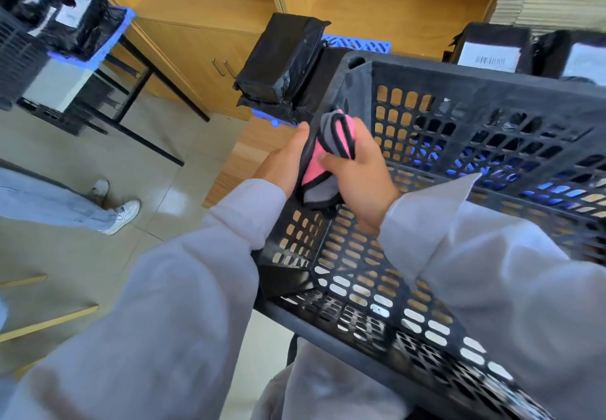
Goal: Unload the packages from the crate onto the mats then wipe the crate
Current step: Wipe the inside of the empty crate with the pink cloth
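Note:
A black perforated plastic crate (426, 78) fills the centre and right of the head view, and no package shows inside it. My right hand (357, 173) grips a pink and grey cloth (323, 160) with black trim against the crate's left wall. My left hand (285, 164) holds that same wall from the outside, fingers on its upper edge. Black-wrapped packages (282, 59) lie on a blue mat (360, 44) just beyond the crate. More packages with white labels (485, 49) sit at the far right.
A second table at the far left carries a blue mat (111, 36) with black packages (75, 23) and another black crate (16, 55). Wooden cabinets (203, 55) line the back. A person's legs and white shoes (121, 213) stand on the tiled floor at left.

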`<state>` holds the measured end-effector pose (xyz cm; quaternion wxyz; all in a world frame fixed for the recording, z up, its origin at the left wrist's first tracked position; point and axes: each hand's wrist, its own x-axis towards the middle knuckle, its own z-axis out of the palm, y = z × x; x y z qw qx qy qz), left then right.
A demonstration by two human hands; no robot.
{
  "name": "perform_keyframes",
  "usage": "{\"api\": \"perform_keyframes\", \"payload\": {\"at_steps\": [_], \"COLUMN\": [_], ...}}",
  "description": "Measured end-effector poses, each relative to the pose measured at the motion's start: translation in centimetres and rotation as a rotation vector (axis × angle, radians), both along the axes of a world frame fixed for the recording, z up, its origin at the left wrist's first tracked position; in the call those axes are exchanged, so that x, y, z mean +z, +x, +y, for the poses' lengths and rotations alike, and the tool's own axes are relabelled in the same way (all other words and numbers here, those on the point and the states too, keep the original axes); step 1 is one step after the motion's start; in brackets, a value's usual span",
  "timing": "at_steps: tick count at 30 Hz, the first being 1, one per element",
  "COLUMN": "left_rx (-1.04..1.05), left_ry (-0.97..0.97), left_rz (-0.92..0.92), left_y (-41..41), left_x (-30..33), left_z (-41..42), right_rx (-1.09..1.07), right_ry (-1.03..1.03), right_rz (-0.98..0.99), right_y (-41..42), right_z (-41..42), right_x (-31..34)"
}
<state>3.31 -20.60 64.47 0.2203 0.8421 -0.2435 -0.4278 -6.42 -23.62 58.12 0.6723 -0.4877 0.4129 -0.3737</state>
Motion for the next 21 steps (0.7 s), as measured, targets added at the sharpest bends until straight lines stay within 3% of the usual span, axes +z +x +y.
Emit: {"api": "perform_keyframes", "payload": {"at_steps": [4, 7, 10, 13, 17, 21], "left_rx": [0.068, 0.151, 0.102, 0.047, 0.048, -0.053], "left_ry": [-0.070, -0.147, -0.066, -0.003, 0.025, 0.040], "left_rz": [0.082, 0.162, 0.192, 0.231, 0.040, -0.027], "left_y": [0.3, 1.3, 3.3, 4.5, 0.3, -1.1], "left_x": [-0.7, -2.3, -4.6, -6.2, -0.2, 0.3], "left_z": [-0.6, -0.5, -0.7, -1.9, -3.2, -3.2], "right_rx": [0.195, 0.505, 0.700, 0.489, 0.017, -0.134], "right_ry": [-0.243, -0.267, -0.271, 0.097, 0.537, 0.672], "right_rz": [0.017, 0.008, 0.133, 0.155, 0.282, 0.367], "right_y": [-1.1, -3.2, -5.4, -6.9, -6.1, -4.0], "right_z": [1.6, 1.6, 0.9, -0.4, -3.0, -4.7], "right_x": [-0.5, -1.4, -2.9, -4.9, -9.4, -12.1]}}
